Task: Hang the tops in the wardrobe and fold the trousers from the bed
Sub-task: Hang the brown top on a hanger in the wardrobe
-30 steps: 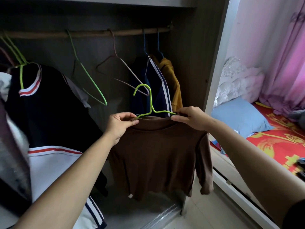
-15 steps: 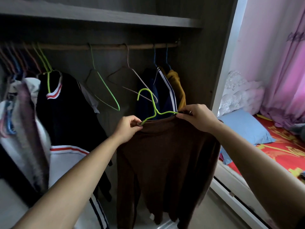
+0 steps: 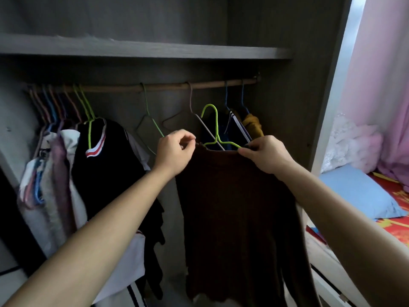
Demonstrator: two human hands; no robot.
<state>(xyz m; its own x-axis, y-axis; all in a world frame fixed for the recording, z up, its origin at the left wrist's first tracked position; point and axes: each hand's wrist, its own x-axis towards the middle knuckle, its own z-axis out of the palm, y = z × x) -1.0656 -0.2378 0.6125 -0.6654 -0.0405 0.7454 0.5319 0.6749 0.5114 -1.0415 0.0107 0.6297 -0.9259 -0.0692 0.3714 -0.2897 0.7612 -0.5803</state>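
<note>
A dark brown long-sleeved top (image 3: 234, 213) hangs on a lime-green wire hanger (image 3: 215, 127) that I hold up inside the wardrobe. My left hand (image 3: 174, 151) pinches the top's left shoulder at the hanger's end. My right hand (image 3: 265, 152) pinches the right shoulder and the hanger's other end. The hanger's hook sits below the wooden rail (image 3: 168, 86), apart from it.
Two empty hangers, a green one (image 3: 147, 111) and a pinkish one (image 3: 192, 109), hang on the rail behind my hands. A black top with striped collar (image 3: 104, 156) and several other clothes hang left; navy and mustard tops (image 3: 250, 125) hang right. A shelf (image 3: 143, 49) is above. The bed with a blue pillow (image 3: 358, 193) lies right.
Both hands have lifted the brown top on its green hanger higher, closer to the rail. The view tilted up, showing the shelf above.
</note>
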